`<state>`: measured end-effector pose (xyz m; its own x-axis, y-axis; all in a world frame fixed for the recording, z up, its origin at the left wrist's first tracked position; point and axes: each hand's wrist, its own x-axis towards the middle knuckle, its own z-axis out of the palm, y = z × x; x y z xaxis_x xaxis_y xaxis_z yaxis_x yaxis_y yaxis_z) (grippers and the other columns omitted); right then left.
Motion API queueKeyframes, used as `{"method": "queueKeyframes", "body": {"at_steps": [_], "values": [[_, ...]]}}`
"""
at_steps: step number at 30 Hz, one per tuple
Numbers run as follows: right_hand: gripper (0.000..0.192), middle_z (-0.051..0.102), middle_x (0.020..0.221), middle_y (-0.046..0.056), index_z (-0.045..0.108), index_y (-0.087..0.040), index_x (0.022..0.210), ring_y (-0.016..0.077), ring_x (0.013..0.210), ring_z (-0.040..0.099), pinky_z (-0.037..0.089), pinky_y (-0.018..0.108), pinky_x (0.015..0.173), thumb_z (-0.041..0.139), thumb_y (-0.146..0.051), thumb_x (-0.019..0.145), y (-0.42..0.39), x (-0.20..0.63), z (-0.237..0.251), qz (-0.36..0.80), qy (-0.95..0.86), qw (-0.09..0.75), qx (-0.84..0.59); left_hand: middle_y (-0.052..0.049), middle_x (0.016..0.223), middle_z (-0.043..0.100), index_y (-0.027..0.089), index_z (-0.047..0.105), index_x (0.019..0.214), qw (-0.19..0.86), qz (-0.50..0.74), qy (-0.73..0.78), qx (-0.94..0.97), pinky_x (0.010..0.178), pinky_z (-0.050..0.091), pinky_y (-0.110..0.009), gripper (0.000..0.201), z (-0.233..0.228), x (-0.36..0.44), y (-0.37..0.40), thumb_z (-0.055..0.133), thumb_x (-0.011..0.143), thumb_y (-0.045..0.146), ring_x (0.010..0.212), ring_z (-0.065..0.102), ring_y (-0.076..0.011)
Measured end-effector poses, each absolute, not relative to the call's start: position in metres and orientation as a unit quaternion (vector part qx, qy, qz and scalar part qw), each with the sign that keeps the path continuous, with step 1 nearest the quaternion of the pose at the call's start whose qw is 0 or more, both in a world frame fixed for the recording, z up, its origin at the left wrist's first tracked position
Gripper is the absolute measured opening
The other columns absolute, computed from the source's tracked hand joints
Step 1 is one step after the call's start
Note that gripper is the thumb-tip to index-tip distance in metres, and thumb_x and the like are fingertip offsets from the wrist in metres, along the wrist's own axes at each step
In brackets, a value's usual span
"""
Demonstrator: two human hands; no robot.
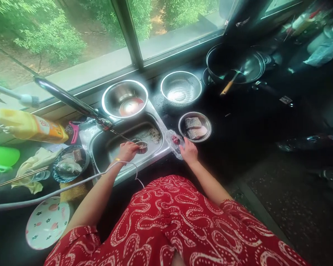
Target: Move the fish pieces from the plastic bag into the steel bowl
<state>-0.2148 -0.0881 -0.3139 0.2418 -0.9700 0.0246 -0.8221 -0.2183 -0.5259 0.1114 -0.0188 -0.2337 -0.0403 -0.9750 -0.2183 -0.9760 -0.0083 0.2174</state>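
Sink strainer [141,146]: small, round, metal, in sink [155,122]. Left hand [127,151] curled, gripping its rim. Right hand [189,152] pinching clear plastic bag [174,142] at sink edge.

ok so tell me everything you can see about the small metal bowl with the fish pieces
The small metal bowl is round, shallow and shiny, steel by its look. It sits upright on the dark counter, right of the sink and below the colander. It holds two pieces of fish. The right hand lies just beside its near rim.
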Motion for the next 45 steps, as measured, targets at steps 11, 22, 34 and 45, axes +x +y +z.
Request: {"method": "queueKeyframes", "body": {"at_steps": [11, 22, 34, 45], "values": [[0.053, 0.067, 0.104, 0.016, 0.036, -0.015, 0.146, 0.0274, 0.089, 0.062, 0.042, 0.04, 0.085, 0.037, -0.026, 0.094, -0.155, -0.209, -0.311, -0.14, 0.609, 0.175, -0.761, -0.006, 0.101, 0.071, 0.028, 0.074, 0.098, -0.003, 0.186, 0.677, -0.712, 0.085, 0.035, -0.042, 0.026, -0.241, 0.102, -0.031, 0.051, 0.086, 0.027, 0.1, 0.056, -0.0252], [0.027, 0.066, 0.078, 0.004, 0.067, -0.018, 0.086, 0.0174, 0.073, 0.058, 0.043, 0.027, 0.068, 0.05, -0.038, 0.084, -0.143, -0.212, -0.321, -0.199, 0.654, 0.404, -0.608, -0.007, 0.101, 0.071, 0.026, 0.075, 0.094, -0.075, 0.21, 0.663, -0.714, 0.085, 0.034, -0.04, 0.023, -0.249, 0.098, -0.038, 0.054, 0.085, 0.023, 0.102, 0.055, -0.0267], [0.012, 0.057, 0.057, -0.003, 0.061, -0.017, 0.075, 0.0081, 0.047, 0.048, 0.039, 0.02, 0.047, 0.061, -0.029, 0.078, -0.164, -0.221, -0.307, -0.289, 0.637, 0.666, -0.259, 0.0, 0.056, 0.052, 0.015, 0.058, 0.068, -0.398, 0.616, 0.374, -0.567, 0.053, 0.035, -0.022, 0.025, -0.286, -0.045, -0.089, 0.061, 0.082, 0.035, 0.051, 0.045, -0.0099], [0.012, 0.057, 0.056, -0.001, 0.06, -0.015, 0.076, 0.0071, 0.04, 0.042, 0.024, 0.019, 0.034, 0.068, -0.023, 0.076, -0.165, -0.242, -0.303, -0.304, 0.615, 0.681, -0.256, 0.005, 0.052, 0.045, 0.014, 0.058, 0.077, -0.448, 0.716, 0.096, -0.526, 0.04, 0.019, -0.017, 0.013, -0.294, -0.055, -0.105, 0.067, 0.075, 0.024, 0.039, 0.03, -0.0023]]}}
